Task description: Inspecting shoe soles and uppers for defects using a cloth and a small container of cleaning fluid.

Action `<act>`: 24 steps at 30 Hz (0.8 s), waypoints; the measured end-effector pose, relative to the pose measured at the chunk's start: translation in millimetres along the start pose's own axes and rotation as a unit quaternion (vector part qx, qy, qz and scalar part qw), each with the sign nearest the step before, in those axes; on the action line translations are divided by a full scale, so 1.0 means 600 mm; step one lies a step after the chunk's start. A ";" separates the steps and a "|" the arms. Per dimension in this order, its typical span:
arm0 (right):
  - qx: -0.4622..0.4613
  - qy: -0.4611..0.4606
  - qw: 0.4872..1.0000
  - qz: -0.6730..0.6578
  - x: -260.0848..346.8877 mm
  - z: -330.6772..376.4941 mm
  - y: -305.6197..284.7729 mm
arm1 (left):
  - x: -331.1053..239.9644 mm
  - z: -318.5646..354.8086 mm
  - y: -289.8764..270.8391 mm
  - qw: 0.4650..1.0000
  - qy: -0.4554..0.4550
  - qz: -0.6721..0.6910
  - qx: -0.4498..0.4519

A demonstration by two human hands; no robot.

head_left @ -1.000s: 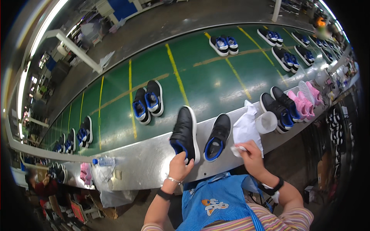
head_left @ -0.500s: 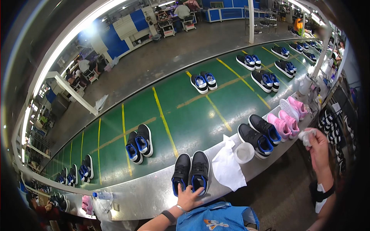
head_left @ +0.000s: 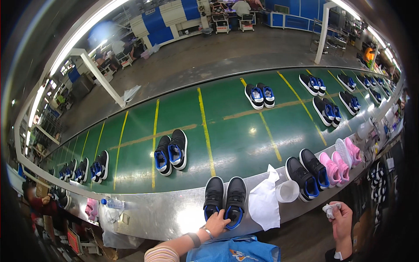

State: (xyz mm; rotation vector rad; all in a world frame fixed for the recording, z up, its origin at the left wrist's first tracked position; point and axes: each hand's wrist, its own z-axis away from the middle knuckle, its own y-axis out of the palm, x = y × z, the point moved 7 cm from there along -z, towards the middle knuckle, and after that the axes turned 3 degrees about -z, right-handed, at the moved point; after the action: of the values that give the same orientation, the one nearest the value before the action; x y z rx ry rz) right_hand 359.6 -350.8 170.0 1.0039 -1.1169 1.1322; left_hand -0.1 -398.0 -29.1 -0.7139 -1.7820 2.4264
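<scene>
A pair of black sneakers with blue lining and white soles (head_left: 236, 195) stands side by side on the metal ledge in front of me, toes pointing away. My left hand (head_left: 217, 224) is closed on the heel openings of this pair, its fingers at the inner collars. Off the ledge at the right, my right hand (head_left: 342, 222) is raised and pinches a crumpled white cloth wad (head_left: 330, 211). Between the hands a white cloth (head_left: 264, 203) lies flat on the ledge, beside a whitish round tub (head_left: 288, 191).
Another black pair (head_left: 302, 178) and several pink shoes (head_left: 335, 168) line the ledge to the right. Behind it runs a green conveyor belt (head_left: 231, 139) carrying several black pairs (head_left: 170, 153). A capped bottle (head_left: 114, 204) and plastic bag lie at left.
My right hand has come down and nearer with the wad, away from the pink shoes. My left hand's fingers have drawn together at the heels. The whole view has shifted.
</scene>
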 end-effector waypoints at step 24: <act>0.085 0.217 0.971 -0.045 -0.137 0.037 0.168 | 0.587 -0.046 -0.147 0.924 -0.377 0.064 -0.023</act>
State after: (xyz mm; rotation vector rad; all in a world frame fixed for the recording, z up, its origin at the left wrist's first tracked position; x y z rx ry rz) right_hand 251.6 -370.0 96.9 0.8709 -0.6265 1.3114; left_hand -323.9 -237.1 -73.0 0.1701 -2.0493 3.0130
